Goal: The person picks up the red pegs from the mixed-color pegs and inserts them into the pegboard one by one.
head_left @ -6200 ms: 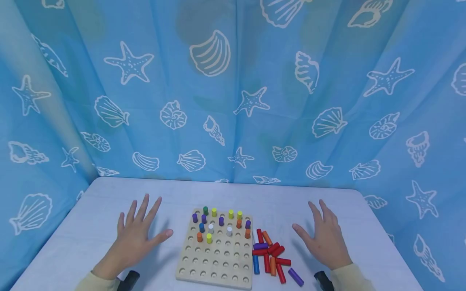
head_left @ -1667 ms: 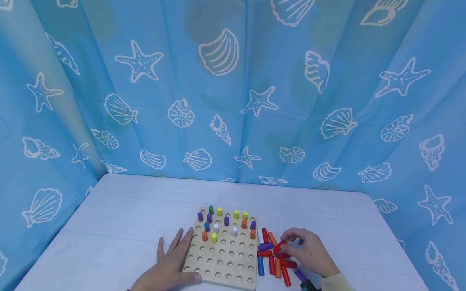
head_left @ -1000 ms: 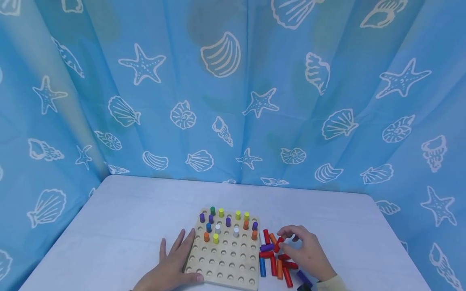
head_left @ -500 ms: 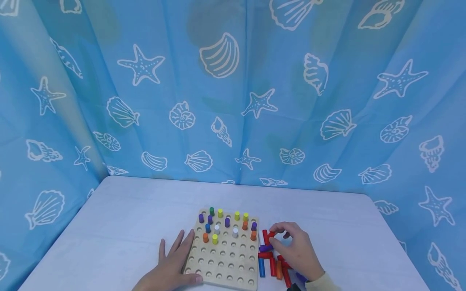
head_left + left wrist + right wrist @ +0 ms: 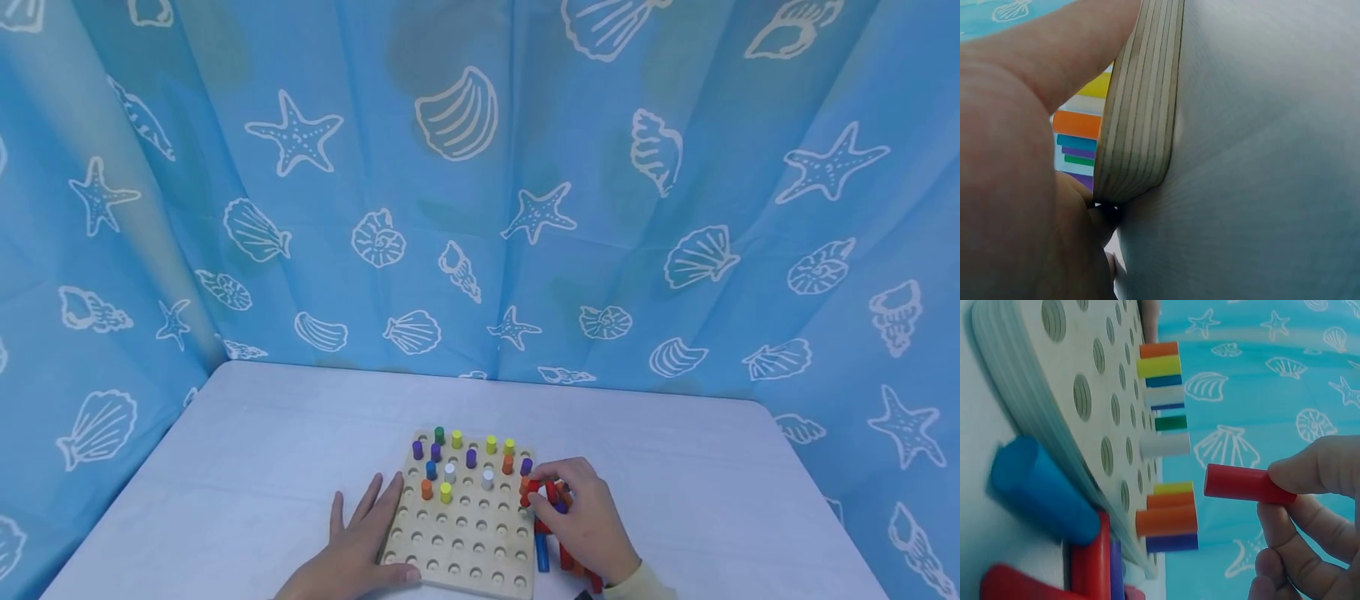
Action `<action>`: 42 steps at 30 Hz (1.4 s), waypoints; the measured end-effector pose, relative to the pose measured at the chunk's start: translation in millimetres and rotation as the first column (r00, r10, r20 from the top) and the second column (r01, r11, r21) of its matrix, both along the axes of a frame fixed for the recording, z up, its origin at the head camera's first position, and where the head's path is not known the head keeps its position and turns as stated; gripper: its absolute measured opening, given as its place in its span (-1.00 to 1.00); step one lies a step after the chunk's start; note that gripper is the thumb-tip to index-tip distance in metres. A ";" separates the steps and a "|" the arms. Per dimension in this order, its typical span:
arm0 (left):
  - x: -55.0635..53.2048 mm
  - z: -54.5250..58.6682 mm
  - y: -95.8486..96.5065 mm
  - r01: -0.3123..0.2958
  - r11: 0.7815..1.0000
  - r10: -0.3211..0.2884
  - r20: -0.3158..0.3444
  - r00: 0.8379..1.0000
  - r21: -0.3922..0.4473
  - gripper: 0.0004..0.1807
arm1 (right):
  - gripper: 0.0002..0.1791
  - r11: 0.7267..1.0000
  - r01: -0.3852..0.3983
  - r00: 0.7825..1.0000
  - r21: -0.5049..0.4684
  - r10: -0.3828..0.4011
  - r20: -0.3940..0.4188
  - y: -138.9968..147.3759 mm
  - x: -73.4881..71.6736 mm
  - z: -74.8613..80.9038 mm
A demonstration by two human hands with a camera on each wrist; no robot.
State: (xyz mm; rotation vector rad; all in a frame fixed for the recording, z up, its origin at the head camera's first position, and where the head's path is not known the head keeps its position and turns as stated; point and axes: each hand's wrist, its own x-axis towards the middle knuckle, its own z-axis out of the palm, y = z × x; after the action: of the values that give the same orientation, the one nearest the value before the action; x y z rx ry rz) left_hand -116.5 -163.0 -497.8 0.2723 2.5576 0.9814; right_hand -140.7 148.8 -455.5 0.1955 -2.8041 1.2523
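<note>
A wooden pegboard lies on the table, with upright pegs in its far rows. My left hand rests against the board's near left corner, fingers straight along the left side and thumb at the front edge. The left wrist view shows the board's layered side beside that hand. My right hand pinches a red peg between thumb and fingertips, over the board's right edge. In the right wrist view the held peg points toward the board, apart from the orange peg standing there.
Loose pegs lie right of the board, partly hidden under my right hand; among them are a blue peg and several red ones. The white table ends at a blue shell-patterned curtain.
My right hand has picked the red peg from the loose pile and carried it left to the board's right edge. My left hand came to the board earlier and has stayed there.
</note>
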 end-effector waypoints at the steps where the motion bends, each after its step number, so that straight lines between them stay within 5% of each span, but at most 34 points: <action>1: 0.2 0.7 0.3 -0.001 1.000 0.001 0.000 1.000 -0.001 0.37 | -0.78 1.000 -0.007 1.000 0.001 0.007 -0.005 -1.4 0.4 -0.2; 26: -0.1 3.3 1.9 -0.009 0.999 0.009 0.004 1.000 -0.031 0.35 | -0.85 0.987 -0.161 0.978 -0.001 0.159 -0.137 -41.3 0.1 -4.3; 42: -0.8 0.0 1.0 0.001 0.999 -0.002 -0.015 1.000 -0.043 0.35 | -0.84 0.982 -0.190 0.977 -0.015 0.187 -0.101 -64.4 4.7 -2.2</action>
State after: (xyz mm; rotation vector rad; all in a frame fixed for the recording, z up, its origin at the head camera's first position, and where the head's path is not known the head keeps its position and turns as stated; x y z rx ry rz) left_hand -117.3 -162.0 -497.8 0.2708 2.5887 0.9258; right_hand -136.0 84.4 -457.7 0.5188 -2.7370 1.2732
